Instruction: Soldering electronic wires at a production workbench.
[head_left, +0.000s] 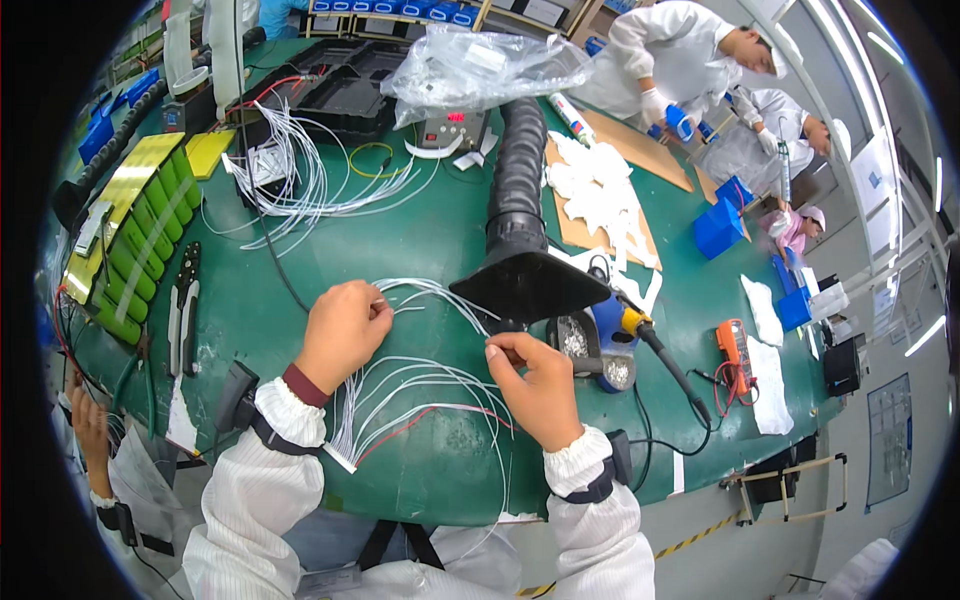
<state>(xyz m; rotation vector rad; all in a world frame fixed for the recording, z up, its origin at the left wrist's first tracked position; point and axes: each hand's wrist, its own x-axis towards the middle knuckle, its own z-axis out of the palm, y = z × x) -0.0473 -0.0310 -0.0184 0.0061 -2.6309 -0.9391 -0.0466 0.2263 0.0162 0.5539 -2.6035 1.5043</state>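
Note:
Over the green workbench, my left hand (345, 325) is closed round a bundle of thin white wires (425, 287) that arcs across to the right. My right hand (540, 388) pinches at the far ends of these wires, thumb against forefinger. Below and between the hands lies a fanned-out wire harness (400, 385), mostly white with a red wire. Its strands meet in a small white connector (340, 458) near the bench's front edge. One long strand droops over that edge. The wire tips inside my fingers are hidden.
A black fume-extraction hose hood (530, 285) hangs just beyond my hands. A soldering iron (650, 340) rests in its stand at right, near an orange multimeter (735, 350). Crimping pliers (185, 310) and a green battery pack (140, 240) lie left. Co-workers stand along the bench.

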